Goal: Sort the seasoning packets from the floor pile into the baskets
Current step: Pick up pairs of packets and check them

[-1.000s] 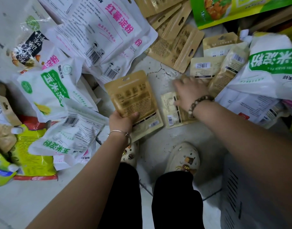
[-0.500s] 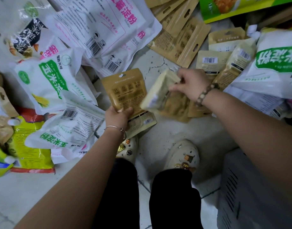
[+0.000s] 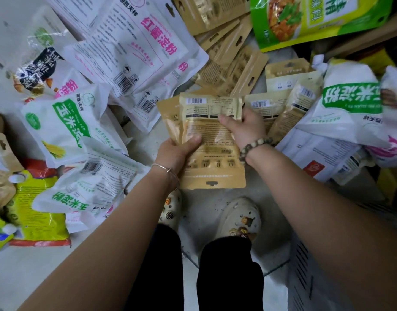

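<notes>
A small stack of tan kraft seasoning packets (image 3: pixel 212 160) hangs above the floor between both hands. My left hand (image 3: pixel 177 151) grips the stack's left edge, thumb across the front. My right hand (image 3: pixel 245 126) holds the top packet at its upper right, thumb pressed on its face. More tan packets (image 3: pixel 233 70) lie fanned on the floor behind, and a few (image 3: pixel 289 104) lean to the right of my right hand. A grey slotted basket (image 3: pixel 309 279) shows at the bottom right, mostly hidden by my right arm.
White starch bags with pink print (image 3: pixel 134 48) and green print (image 3: pixel 65 129) cover the floor at left; another green-print bag (image 3: pixel 350 102) lies at right. A large green bag (image 3: pixel 314 19) sits at the top. My two shoes (image 3: pixel 240 218) stand on pale tiles.
My right hand lifted a tan packet off the floor and brought it left onto the packets in my left hand. Both hands now hold the stack together.
</notes>
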